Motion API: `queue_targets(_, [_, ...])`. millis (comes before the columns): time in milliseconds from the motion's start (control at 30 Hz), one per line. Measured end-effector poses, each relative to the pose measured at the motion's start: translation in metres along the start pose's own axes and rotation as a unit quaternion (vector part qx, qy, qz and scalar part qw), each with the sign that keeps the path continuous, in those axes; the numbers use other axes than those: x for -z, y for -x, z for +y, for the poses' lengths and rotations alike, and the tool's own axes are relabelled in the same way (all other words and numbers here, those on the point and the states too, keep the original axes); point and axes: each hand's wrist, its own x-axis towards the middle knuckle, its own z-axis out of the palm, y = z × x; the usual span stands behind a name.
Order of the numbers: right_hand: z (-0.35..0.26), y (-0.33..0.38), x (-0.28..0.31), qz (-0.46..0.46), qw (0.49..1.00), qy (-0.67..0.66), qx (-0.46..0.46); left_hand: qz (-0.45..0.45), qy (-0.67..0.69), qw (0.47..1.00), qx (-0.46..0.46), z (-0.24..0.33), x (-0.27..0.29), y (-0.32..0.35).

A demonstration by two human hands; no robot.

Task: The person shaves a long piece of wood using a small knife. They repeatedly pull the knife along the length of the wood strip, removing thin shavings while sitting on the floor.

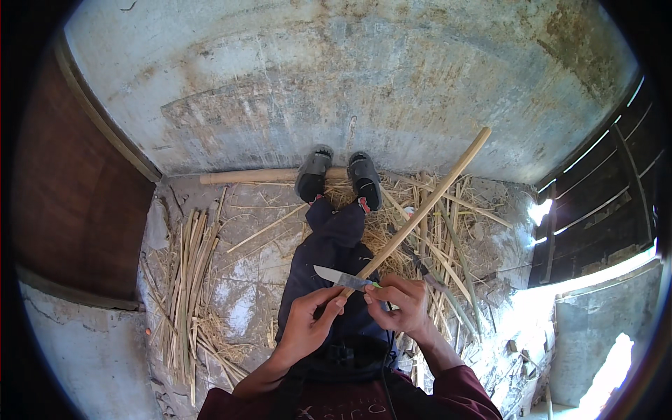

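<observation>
A long pale wooden stick, perhaps split bamboo, slants from my hands up to the far right. My left hand is closed around its near end, thumb and fingers pinching it. In my right hand is a knife with a bit of green at its handle. Its blade points left and lies across the stick near the left fingertips. Most of the knife's handle is hidden by the right fingers. Both hands are close together above my lap.
A bundle of thin split sticks lies on the floor at left. More sticks and shavings are strewn at right. A thick pole runs along the base of the concrete wall, by my shoes. Dark slatted boards stand at right.
</observation>
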Motion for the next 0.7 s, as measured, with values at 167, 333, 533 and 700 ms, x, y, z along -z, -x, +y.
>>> queue_targets(167, [0.003,0.003,0.001,0.005,1.0,0.004,0.006,0.0,-0.007,1.0,-0.011,0.001,0.0,0.0])
queue_targets(333, [0.001,0.002,0.005,0.007,1.0,0.024,0.008,0.005,-0.021,1.0,-0.012,0.001,0.0,0.001])
queue_targets(533, [0.002,0.001,0.011,0.009,0.999,0.04,0.001,-0.01,-0.03,0.999,0.003,0.007,-0.001,0.0])
queue_targets(700, [0.024,0.006,0.022,0.04,0.997,0.073,-0.007,0.016,-0.047,0.999,-0.009,0.003,0.006,0.002])
